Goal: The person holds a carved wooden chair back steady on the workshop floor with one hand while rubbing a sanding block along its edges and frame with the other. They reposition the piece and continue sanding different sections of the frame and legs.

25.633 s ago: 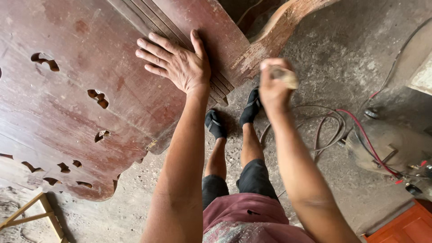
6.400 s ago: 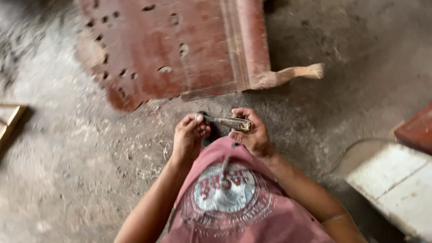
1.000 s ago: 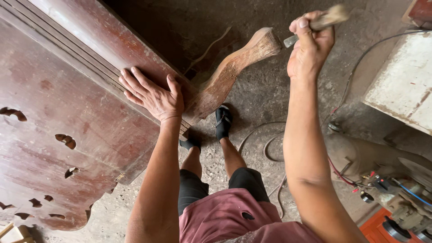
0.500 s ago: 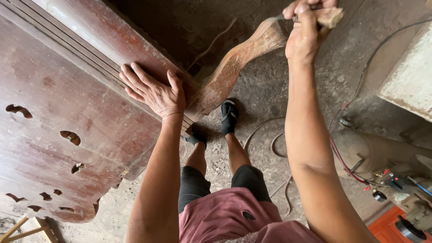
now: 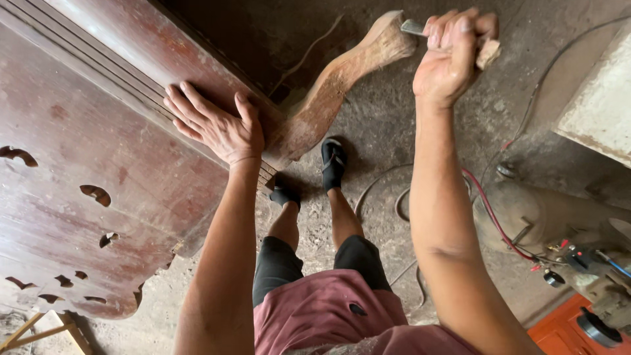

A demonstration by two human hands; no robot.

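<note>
The left arm goes straight up from the bottom of the view, toward 12 o'clock. The left hand [image 5: 217, 128] is open and flat. Its fingers [image 5: 187, 105] are spread a little and point to 10 o'clock. The palm presses on the big dark red wood panel [image 5: 98, 164], right by the grooved edge. It holds nothing.

The right arm also goes up, leaning a bit toward 1 o'clock from the elbow. The right hand [image 5: 453, 56] is closed in a fist, high in the view. It grips a small tool [image 5: 420, 27]. A grey metal tip sticks out of the fist toward 9 o'clock, and a pale wooden end shows at the 3 o'clock side of the fist. The metal tip is at the end of the curved wooden leg [image 5: 335, 92], touching it or just beside it; I cannot tell which.

The curved wooden leg is pale brown and bends like a wave. It runs from the corner of the panel, just at 3 o'clock of the left hand, up toward 1 o'clock.

The panel has small cut-out holes in it and a wavy edge at 7 o'clock.

Below the hands are the person's two feet in black sandals [image 5: 332, 158] on the grey concrete floor [image 5: 381, 131]. At 4 o'clock, cables [image 5: 486, 204] lie on the floor beside a grey machine [image 5: 552, 217]. A pale block [image 5: 598, 105] is at 3 o'clock.
</note>
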